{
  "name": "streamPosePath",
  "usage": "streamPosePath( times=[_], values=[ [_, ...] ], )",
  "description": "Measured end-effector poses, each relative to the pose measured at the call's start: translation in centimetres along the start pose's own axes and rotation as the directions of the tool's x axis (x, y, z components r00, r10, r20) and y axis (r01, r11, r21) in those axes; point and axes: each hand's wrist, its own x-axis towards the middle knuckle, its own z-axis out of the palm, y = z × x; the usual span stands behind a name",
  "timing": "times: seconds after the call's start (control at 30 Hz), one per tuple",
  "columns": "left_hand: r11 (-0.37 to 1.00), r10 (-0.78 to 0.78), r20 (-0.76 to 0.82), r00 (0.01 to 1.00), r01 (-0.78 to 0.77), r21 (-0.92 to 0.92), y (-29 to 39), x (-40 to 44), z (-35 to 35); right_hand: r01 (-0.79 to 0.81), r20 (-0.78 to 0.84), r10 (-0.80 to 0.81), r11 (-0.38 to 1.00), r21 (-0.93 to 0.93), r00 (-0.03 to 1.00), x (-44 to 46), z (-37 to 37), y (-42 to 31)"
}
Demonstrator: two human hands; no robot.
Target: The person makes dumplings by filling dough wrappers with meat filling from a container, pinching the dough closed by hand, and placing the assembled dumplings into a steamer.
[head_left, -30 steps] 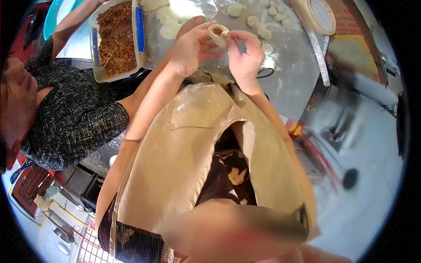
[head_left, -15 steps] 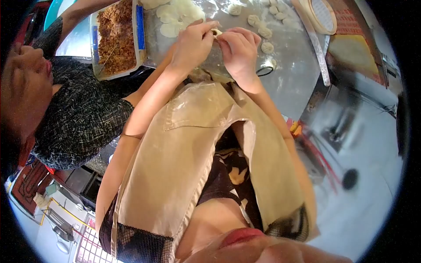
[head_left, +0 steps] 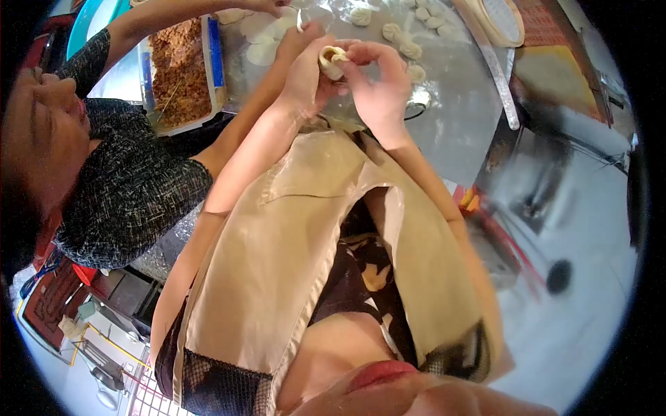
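Observation:
A partly pleated dumpling sits in my left hand, its top still open and brownish filling visible inside. At its right edge my right hand pinches the dough between thumb and fingers. Both hands are over the near side of the metal table. Just beyond my left hand, a co-worker's hand is close to a thin white dough piece seen edge-on. Flat dough wrappers lie on the table to the left. Several pleated dumplings rest beyond my right hand.
A clear plastic container of brown filling with a blue clip stands left, beside the co-worker. Small dough balls lie at the back. A long flat stick and a round wooden-rimmed sieve are at the right.
My hands have turned the dumpling so its opening faces up towards me. The co-worker's hands have come into view beyond mine, with a dough piece raised between them.

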Motion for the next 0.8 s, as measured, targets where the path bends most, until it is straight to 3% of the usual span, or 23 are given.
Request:
streamPosePath(
  times=[0.03, 0.1, 0.13, 0.2, 0.3, 0.43, 0.5, 0.63, 0.73, 0.8],
  values=[
    [1.0, -0.001, 0.001, 1.0, 0.001, -0.004, 0.0, 0.1, -0.1, 0.0, 0.002, 0.0, 1.0, -0.003, 1.0, 0.3, 0.0, -0.1],
    [1.0, 0.004, -0.074, 0.997, -0.002, 0.029, 0.2, -0.2, 0.3, 0.205, 0.034, -0.203, 0.946, -0.252, 0.979, 0.9, -0.1, -0.2],
    [1.0, 0.0, -0.076, 0.997, 0.002, 0.029, 0.2, -0.1, -0.1, 0.201, 0.034, -0.199, 0.947, -0.252, 0.979, 0.9, -0.2, 0.1],
    [0.984, -0.121, -0.097, 0.988, 0.132, 0.118, 0.2, 0.1, -0.8, 0.323, 0.188, -0.274, 0.889, -0.325, 0.943, 0.9, -0.7, 0.7],
    [0.977, -0.172, -0.088, 0.981, 0.181, 0.111, 0.3, 0.0, -0.9, 0.45, 0.189, -0.41, 0.83, -0.329, 0.893, 0.5, -0.9, 1.2],
    [0.967, -0.228, -0.022, 0.973, 0.229, 0.107, 0.2, 0.2, -1.3, 0.478, 0.164, -0.449, 0.819, -0.317, 0.878, 0.6, -1.2, 0.9],
    [0.927, -0.217, -0.057, 0.975, 0.224, 0.302, 0.5, 0.3, -1.2, 0.529, 0.236, -0.475, 0.784, -0.325, 0.848, 0.9, -1.4, 0.9],
    [0.899, -0.304, -0.048, 0.951, 0.303, 0.315, 1.3, 0.3, -1.4, 0.524, 0.216, -0.477, 0.787, -0.327, 0.852, 0.8, -1.5, 0.4],
    [0.83, -0.31, -0.083, 0.947, 0.312, 0.463, 1.4, 0.3, -1.7, 0.483, 0.201, -0.439, 0.8, -0.357, 0.876, 0.7, -1.5, -0.1],
    [0.849, -0.353, 0.083, 0.932, 0.282, 0.447, 2.2, 0.5, -1.8, 0.462, 0.143, -0.439, 0.838, -0.29, 0.887, 0.6, -1.4, 0.9]
  ],
)
